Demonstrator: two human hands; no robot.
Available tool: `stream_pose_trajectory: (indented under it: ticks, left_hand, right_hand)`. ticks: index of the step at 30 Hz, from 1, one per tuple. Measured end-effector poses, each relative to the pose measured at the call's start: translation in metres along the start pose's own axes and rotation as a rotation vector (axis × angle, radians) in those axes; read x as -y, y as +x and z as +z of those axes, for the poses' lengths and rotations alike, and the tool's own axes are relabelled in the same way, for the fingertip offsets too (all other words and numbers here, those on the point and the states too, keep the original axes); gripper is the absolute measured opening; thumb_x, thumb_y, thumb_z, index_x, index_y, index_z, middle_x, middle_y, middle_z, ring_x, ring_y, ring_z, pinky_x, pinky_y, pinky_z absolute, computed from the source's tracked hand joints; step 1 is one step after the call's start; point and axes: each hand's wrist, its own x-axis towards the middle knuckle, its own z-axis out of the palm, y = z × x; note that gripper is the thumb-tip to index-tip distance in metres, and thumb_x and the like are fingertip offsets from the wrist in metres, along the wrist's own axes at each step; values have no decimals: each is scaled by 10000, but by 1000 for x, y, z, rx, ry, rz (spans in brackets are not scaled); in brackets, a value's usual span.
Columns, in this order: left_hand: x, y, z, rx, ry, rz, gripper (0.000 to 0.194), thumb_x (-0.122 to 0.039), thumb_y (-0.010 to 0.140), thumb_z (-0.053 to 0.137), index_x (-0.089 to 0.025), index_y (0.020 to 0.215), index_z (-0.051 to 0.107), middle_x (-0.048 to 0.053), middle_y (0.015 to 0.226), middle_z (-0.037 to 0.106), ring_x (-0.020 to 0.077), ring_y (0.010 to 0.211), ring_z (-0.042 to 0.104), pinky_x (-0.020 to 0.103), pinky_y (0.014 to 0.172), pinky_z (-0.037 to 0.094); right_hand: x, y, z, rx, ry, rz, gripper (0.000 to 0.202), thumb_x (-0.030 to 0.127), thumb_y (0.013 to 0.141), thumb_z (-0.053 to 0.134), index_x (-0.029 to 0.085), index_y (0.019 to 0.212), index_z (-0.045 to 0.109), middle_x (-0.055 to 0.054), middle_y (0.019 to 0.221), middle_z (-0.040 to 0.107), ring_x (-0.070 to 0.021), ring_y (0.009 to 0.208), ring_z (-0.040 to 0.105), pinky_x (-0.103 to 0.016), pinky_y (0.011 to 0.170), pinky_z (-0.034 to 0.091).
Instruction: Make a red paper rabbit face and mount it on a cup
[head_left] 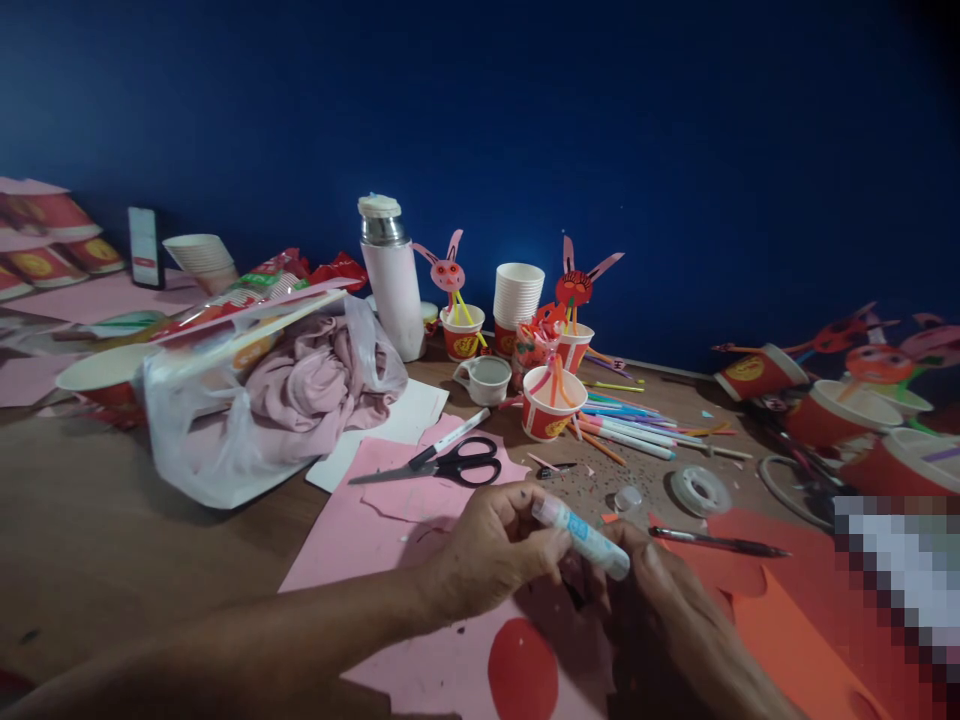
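A glue stick (583, 538) with a blue label lies between my two hands, above pink paper. My left hand (499, 548) pinches its upper left end between thumb and fingers. At its lower right end are the thumb and fingers of my right hand (660, 590), closed around it; a small dark piece shows below the tube. A red paper oval (523, 668) rests on the pink paper (420, 640) under my hands. Black-handled scissors (465, 465) and a marker (450, 438) lie just beyond my left hand.
Paper cups (546, 425), some with rabbit figures (448, 275), stand along the blue wall. A white flask (394, 300) and a plastic bag with cloth (315, 375) are at left. Markers (622, 435), tape (700, 490), a pen (720, 542) and orange paper (802, 640) lie at right.
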Motion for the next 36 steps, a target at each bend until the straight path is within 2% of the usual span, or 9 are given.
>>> stream_pose_trajectory:
  ticks: [4,8,10,14,17,24,29,31,36]
  left_hand:
    - [0,0,-2,-10,20,-8,95,-161,665,603,-153,719,525,-60,491,569,32,357,421,131,346,287]
    - [-1,0,-1,-33,69,-27,114,-168,645,633,-153,678,525,-59,494,562,37,379,444,129,364,310]
    - [-1,0,-1,-35,64,-34,125,-176,641,639,-155,673,520,-61,484,556,40,375,446,129,360,310]
    - [0,2,-2,-45,48,-30,131,-187,649,629,-154,706,516,-62,473,558,35,340,419,127,334,296]
    - [1,2,-2,-28,49,-28,107,-185,657,601,-150,716,519,-58,477,566,29,331,408,121,311,277]
    - [5,2,-1,25,38,-23,103,-198,658,597,-150,731,543,-62,503,564,29,368,431,113,328,304]
    - [7,3,-2,-53,55,-1,176,-245,640,657,-150,733,541,-49,516,568,46,385,469,126,346,314]
    - [7,3,-2,-52,67,-5,182,-247,634,673,-150,724,549,-47,511,562,52,396,477,130,358,323]
    - [10,4,-1,-11,77,-35,153,-236,640,664,-149,700,553,-47,507,558,63,424,493,139,385,349]
  right_hand:
    - [-4,0,0,-94,-122,-127,425,608,718,589,190,658,540,10,606,526,-105,510,462,-209,449,372]
    - [-7,2,3,0,53,84,562,720,714,480,188,537,437,65,450,326,-64,383,300,-205,392,281]
    - [-7,2,3,5,82,133,573,736,701,478,188,540,438,68,440,316,-59,369,283,-205,381,264]
    - [-6,-1,1,-98,-96,-95,464,650,708,568,193,641,518,18,547,490,-103,475,439,-210,426,332]
    - [-5,-1,0,-118,-164,-176,444,620,759,535,189,656,528,18,552,510,-104,498,466,-209,463,353]
    - [-12,5,0,24,171,198,549,710,744,440,177,630,505,81,436,328,-53,353,255,-191,362,247]
    - [-12,4,-6,-77,-185,-166,507,675,770,450,186,654,517,9,578,518,-114,503,475,-220,459,371]
    - [-11,3,-5,-73,-203,-199,475,644,776,481,184,666,516,15,585,511,-108,510,474,-215,470,374]
    - [-10,4,-1,37,87,125,572,718,772,385,183,587,467,85,429,294,-54,349,252,-194,364,253]
